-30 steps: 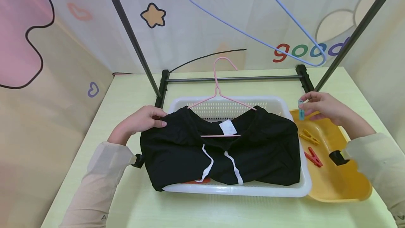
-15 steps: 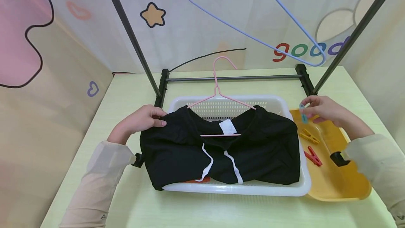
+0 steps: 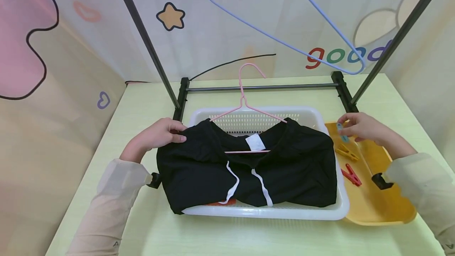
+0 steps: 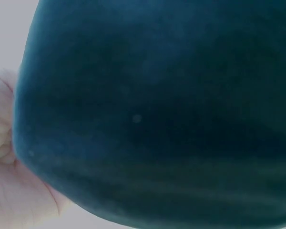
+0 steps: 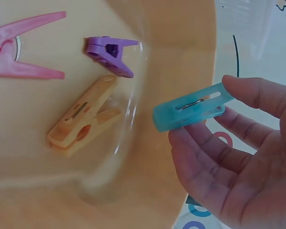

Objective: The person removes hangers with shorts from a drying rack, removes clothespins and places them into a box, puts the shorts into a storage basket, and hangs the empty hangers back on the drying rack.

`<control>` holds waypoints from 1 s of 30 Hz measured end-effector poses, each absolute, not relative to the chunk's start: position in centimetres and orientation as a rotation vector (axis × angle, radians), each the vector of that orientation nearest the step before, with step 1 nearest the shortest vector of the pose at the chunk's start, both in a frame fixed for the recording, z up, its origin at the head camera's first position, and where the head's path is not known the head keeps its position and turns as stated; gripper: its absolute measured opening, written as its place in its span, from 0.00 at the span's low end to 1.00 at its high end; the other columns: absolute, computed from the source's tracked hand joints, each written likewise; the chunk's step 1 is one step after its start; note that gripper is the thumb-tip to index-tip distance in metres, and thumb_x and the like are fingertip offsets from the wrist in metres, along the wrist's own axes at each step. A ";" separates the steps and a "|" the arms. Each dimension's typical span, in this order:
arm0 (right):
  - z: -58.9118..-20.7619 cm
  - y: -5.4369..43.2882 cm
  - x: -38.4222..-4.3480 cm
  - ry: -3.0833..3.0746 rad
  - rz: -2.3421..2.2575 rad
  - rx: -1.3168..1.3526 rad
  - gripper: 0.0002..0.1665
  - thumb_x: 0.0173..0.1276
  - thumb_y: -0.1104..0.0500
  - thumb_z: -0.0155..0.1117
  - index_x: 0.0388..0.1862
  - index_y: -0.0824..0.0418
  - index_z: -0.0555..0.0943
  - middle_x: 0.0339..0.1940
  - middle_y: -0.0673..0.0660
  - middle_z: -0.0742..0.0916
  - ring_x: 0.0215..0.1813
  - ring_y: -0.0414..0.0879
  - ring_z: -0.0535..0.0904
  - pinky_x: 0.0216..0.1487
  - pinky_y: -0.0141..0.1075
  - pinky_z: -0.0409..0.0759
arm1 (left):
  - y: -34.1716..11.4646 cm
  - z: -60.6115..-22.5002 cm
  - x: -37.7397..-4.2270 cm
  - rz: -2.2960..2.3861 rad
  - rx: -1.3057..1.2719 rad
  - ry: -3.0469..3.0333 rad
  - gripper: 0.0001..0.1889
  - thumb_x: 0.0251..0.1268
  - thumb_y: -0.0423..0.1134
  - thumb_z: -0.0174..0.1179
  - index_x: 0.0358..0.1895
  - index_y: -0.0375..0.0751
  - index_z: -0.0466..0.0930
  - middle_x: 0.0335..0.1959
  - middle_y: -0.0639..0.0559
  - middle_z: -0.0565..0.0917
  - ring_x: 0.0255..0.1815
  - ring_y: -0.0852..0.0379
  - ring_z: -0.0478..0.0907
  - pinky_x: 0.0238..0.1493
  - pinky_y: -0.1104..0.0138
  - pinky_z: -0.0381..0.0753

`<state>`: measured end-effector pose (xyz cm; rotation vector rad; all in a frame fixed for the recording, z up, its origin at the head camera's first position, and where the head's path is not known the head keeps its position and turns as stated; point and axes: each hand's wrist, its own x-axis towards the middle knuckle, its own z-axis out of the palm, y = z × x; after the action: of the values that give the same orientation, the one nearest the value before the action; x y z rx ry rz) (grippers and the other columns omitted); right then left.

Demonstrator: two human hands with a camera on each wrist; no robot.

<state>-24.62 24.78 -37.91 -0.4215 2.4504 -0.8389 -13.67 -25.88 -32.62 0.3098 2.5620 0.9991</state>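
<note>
A black top (image 3: 295, 165) with white drawstrings hangs on a pink hanger (image 3: 242, 90) and drapes over a white basket (image 3: 305, 213). My left hand (image 3: 156, 135) pinches its left shoulder, thumb over the cloth. Dark cloth (image 4: 152, 105) fills most of the left wrist view. Over the edge of a yellow tray (image 3: 387, 208), my right hand (image 3: 366, 127) pinches a teal clothespin (image 5: 193, 107) by its handle end, thumb above and fingers below. Inside the tray lie a yellow clothespin (image 5: 83, 117), a purple one and a red-pink clothespin (image 3: 351, 175).
A dark metal rack (image 3: 263, 88) stands behind the basket, its slanted posts rising on both sides. Above it, a blue hanger (image 3: 284, 42) hangs. Something orange-red (image 3: 224, 202) shows under the top's hem. A patterned curtain (image 3: 135, 50) closes the back and left.
My right hand has lowered slightly towards the tray, and the teal clothespin has tilted in its fingers. The left hand and the black top stay in place.
</note>
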 end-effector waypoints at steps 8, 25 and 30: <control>-38.3 24.7 -24.5 2.536 -0.714 -0.441 0.22 0.59 0.59 0.58 0.48 0.70 0.67 0.40 0.69 0.77 0.36 0.51 0.71 0.33 0.36 0.75 | -25.9 -32.7 -13.6 1.015 0.303 2.553 0.06 0.57 0.30 0.54 0.35 0.38 0.81 0.28 0.50 0.79 0.30 0.56 0.73 0.37 0.66 0.72; -39.7 24.7 -24.8 2.606 -0.503 -0.445 0.22 0.57 0.57 0.60 0.45 0.71 0.70 0.38 0.70 0.78 0.33 0.51 0.72 0.31 0.37 0.73 | -25.9 -32.8 -13.7 1.016 0.302 2.550 0.06 0.57 0.30 0.54 0.35 0.38 0.81 0.28 0.49 0.78 0.30 0.56 0.73 0.38 0.66 0.72; -40.0 24.7 -24.7 2.627 -0.458 -0.410 0.23 0.56 0.56 0.61 0.44 0.71 0.70 0.35 0.68 0.78 0.29 0.49 0.71 0.26 0.34 0.71 | -25.9 -32.8 -13.7 1.016 0.305 2.551 0.06 0.57 0.29 0.54 0.35 0.38 0.81 0.28 0.50 0.78 0.30 0.56 0.73 0.37 0.66 0.72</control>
<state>-24.70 24.72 -40.02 -0.4104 2.6275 -0.4575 -13.68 -25.93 -32.79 0.3054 2.5508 1.0161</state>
